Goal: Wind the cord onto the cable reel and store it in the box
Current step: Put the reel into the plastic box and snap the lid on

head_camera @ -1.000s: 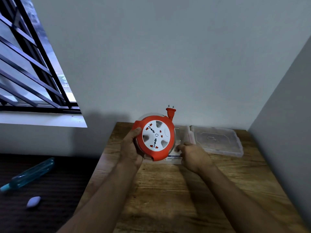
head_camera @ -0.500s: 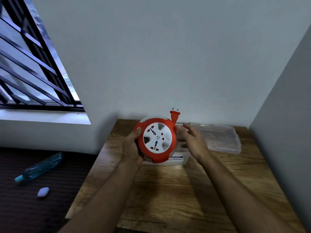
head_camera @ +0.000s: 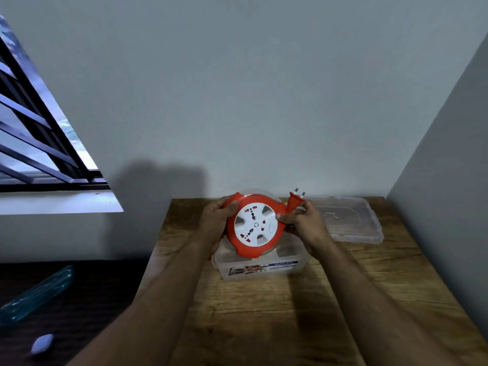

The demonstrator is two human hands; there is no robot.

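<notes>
The only print that can be read is on the clear plastic box (head_camera: 260,269) on the wooden table (head_camera: 264,313). A paper label (head_camera: 262,268) on its front wall carries a dark blue band at the top right with white capitals that look like "MULTI BOX". The rest of that label shows small coloured pictures and lines of print too small and blurred to make out. The white face of the cable reel (head_camera: 254,225) shows red marks beside its sockets, but no letters or numbers there are legible.
</notes>
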